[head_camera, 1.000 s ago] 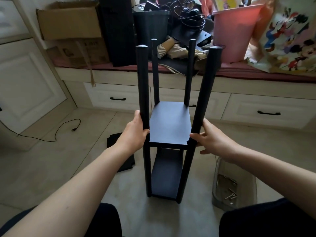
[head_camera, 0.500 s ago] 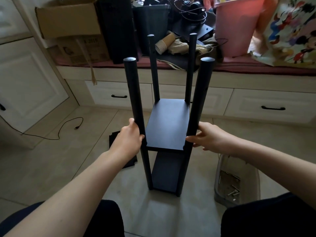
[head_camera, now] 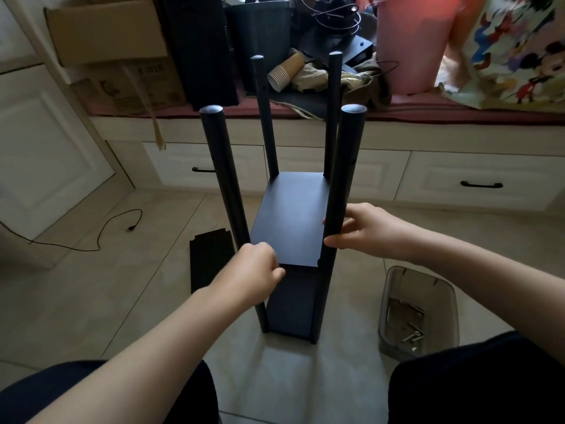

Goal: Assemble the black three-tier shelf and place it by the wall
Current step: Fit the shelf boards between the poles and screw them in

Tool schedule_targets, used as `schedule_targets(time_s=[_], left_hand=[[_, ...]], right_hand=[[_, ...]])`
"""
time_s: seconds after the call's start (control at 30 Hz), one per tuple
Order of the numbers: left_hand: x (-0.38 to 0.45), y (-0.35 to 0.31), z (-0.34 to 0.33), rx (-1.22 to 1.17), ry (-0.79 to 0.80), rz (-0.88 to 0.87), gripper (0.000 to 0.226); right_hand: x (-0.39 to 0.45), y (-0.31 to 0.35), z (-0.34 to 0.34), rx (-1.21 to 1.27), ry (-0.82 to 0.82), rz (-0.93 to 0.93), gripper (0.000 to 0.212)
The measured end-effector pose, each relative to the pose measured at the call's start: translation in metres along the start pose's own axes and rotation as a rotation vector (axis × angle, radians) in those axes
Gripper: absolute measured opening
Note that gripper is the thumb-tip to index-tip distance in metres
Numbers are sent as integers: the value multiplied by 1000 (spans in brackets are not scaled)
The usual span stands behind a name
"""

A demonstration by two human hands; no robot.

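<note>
Knees in dark trousers at the near edge, the black shelf point(head_camera: 290, 221) standing upright on the tiled floor point(head_camera: 107, 301) between them. Left hand point(head_camera: 253, 270) wraps the shelf's near-left post point(head_camera: 224, 175) at the level of the middle board; right hand point(head_camera: 363, 229) pinches the near-right post point(head_camera: 342, 185), thumb and fingers either side. Hands apart, one per post. Two boards fitted, four posts rising bare above the upper one. Right of the shelf, a clear plastic tub point(head_camera: 419, 313) holding screws point(head_camera: 411, 335). Left of the shelf, a loose black panel point(head_camera: 209, 258) flat on the floor. Beyond the shelf, white drawers point(head_camera: 477, 182) under a cluttered bench with a cardboard box point(head_camera: 107, 32) and pink bucket point(head_camera: 409, 41).
</note>
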State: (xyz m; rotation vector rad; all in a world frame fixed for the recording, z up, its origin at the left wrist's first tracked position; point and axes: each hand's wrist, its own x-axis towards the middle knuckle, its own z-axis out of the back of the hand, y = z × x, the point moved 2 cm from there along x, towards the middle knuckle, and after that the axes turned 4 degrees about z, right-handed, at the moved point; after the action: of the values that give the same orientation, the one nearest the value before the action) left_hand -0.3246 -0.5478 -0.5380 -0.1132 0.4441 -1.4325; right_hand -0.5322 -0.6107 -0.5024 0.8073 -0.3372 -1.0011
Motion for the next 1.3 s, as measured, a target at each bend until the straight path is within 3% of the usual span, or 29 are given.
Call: schedule_targets(time_s=[0.07,0.1,0.23,0.37,0.5,0.77,1.1,1.3], left_hand=[[7,-9,-7,64,-104,-136,17],[11,-12,-12,112,-130,-197,23],[32,-17,-37,424,-197,-413,63],[50,-15,-54,494,-79,-381,100],[57,-13,-60,398,-117,-367,85],[56,-12,-68,521,-156,-391,76],[56,-8,-76,417,-225,-412,78],[55,-10,-78,264,-203,-373,96]], right_hand=[[-1,0,1,16,-3,12,17],[-2,-1,1,21,-8,22,18],[-5,-4,0,11,-45,70,25],[-10,-9,-6,9,-86,109,29],[-15,-17,-12,73,-108,106,30],[-14,-22,-18,133,-130,120,37],[-13,-22,-25,153,-184,103,34],[-13,-25,-25,219,-216,85,13]])
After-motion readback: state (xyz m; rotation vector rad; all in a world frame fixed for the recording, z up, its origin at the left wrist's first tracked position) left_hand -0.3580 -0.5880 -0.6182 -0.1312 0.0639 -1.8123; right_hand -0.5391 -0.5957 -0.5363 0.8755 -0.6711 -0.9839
